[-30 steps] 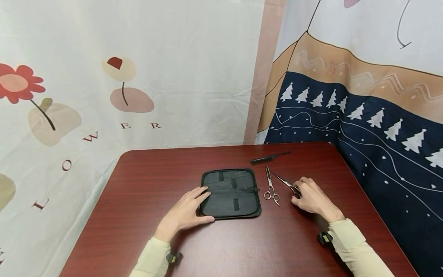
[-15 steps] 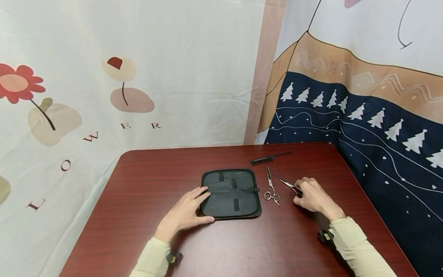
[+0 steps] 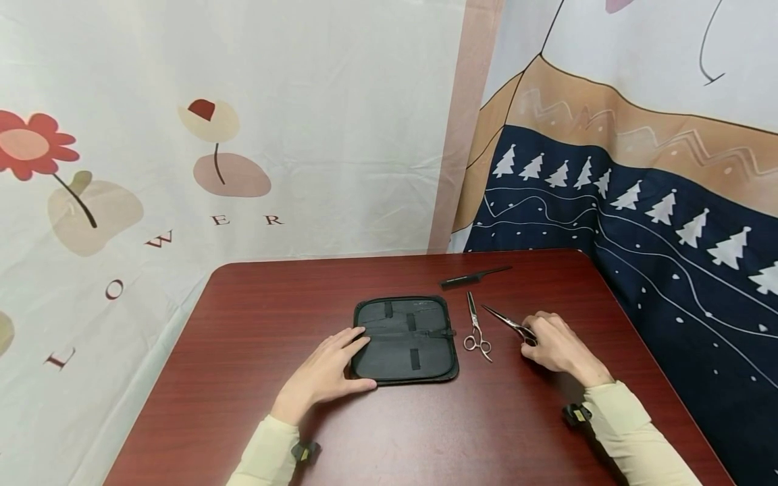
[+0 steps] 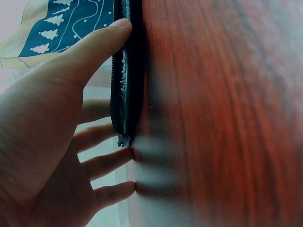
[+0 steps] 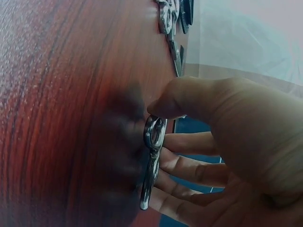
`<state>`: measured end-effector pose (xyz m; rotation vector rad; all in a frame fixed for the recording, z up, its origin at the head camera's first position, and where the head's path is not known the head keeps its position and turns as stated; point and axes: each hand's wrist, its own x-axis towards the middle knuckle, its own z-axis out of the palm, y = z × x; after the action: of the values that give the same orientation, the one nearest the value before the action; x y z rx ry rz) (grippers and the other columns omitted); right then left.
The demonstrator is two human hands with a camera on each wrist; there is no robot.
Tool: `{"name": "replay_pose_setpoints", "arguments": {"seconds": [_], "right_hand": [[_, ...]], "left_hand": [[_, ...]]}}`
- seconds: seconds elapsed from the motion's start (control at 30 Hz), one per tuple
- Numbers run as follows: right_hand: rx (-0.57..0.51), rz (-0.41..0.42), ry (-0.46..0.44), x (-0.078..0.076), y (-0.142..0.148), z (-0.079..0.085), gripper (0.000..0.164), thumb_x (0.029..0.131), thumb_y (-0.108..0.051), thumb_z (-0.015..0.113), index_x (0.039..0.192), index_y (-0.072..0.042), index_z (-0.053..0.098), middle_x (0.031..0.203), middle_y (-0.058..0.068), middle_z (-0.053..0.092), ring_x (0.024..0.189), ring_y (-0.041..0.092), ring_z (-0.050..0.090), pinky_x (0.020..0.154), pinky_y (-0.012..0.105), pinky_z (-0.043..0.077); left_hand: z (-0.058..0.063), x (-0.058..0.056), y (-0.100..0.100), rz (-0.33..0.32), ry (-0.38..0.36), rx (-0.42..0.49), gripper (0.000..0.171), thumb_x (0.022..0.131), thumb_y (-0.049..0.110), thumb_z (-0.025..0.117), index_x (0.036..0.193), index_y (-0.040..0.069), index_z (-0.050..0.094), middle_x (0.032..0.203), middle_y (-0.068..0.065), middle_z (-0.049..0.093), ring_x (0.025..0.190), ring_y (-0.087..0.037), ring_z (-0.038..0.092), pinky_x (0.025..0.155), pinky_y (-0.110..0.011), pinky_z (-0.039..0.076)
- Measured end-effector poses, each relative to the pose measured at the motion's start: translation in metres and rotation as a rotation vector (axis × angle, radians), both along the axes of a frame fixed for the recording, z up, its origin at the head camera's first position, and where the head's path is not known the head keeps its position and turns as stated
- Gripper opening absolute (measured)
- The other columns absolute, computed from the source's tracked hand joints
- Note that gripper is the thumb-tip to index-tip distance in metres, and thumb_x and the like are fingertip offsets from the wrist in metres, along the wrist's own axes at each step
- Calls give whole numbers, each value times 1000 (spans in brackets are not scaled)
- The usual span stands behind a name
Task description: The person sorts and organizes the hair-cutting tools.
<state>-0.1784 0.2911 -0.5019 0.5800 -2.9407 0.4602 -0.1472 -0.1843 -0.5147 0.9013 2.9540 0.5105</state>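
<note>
A black zip case (image 3: 389, 358) with elastic loops lies on the table. My left hand (image 3: 325, 368) rests against its left side, thumb at the near edge, fingers spread and fairly straight. In the left wrist view the thumb lies on the edge of the case (image 4: 127, 90), and the lower fingertips meet the tabletop. On the other side, my right hand (image 3: 560, 344) pinches the handles of a pair of silver scissors (image 3: 504, 319), whose blades point back and left. The right wrist view shows thumb and fingers at the finger rings of these scissors (image 5: 150, 177), close over the table.
A second pair of silver scissors (image 3: 474, 322) lies between the case and my right hand. Behind it is a black tail comb (image 3: 464, 280). The red-brown table (image 3: 292, 297) meets a white patterned curtain (image 3: 340, 135) and a navy one (image 3: 644, 270).
My right hand has shifted slightly to the right, drawing the scissors with it away from the second pair. The left hand and the case stay put.
</note>
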Motion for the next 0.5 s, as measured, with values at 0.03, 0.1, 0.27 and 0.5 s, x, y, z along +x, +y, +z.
{"name": "replay_pose_setpoints", "arguments": {"seconds": [0.03, 0.1, 0.27, 0.5], "right_hand": [[-2, -1, 2, 0, 0, 0, 30, 72, -10, 77, 98, 4, 74, 85, 9, 66, 80, 29, 58, 70, 43, 51], [-5, -2, 7, 1, 0, 1, 31, 72, -10, 77, 99, 5, 74, 87, 10, 67, 81, 30, 59, 71, 44, 51], [-19, -7, 31, 1, -1, 4, 31, 74, -11, 77, 102, 4, 74, 91, 11, 66, 86, 33, 58, 74, 45, 51], [-65, 2, 80, 2, -5, 15, 32, 77, -13, 77, 104, 3, 73, 98, 13, 67, 92, 34, 57, 76, 46, 51]], "left_hand": [[0, 0, 0, 0, -1, -1, 94, 82, 68, 72, 150, 4, 56, 158, -14, 43, 143, -33, 37, 115, -56, 34], [0, 0, 0, 0, 3, -2, 94, 82, 68, 72, 149, 4, 56, 158, -14, 44, 143, -33, 38, 115, -56, 35], [1, 0, 0, 0, 2, -4, 94, 82, 67, 72, 149, 4, 56, 158, -14, 43, 143, -33, 38, 115, -55, 35], [0, 0, 0, 5, 1, -1, 94, 82, 68, 72, 150, 5, 56, 158, -13, 43, 143, -33, 37, 115, -56, 34]]}}
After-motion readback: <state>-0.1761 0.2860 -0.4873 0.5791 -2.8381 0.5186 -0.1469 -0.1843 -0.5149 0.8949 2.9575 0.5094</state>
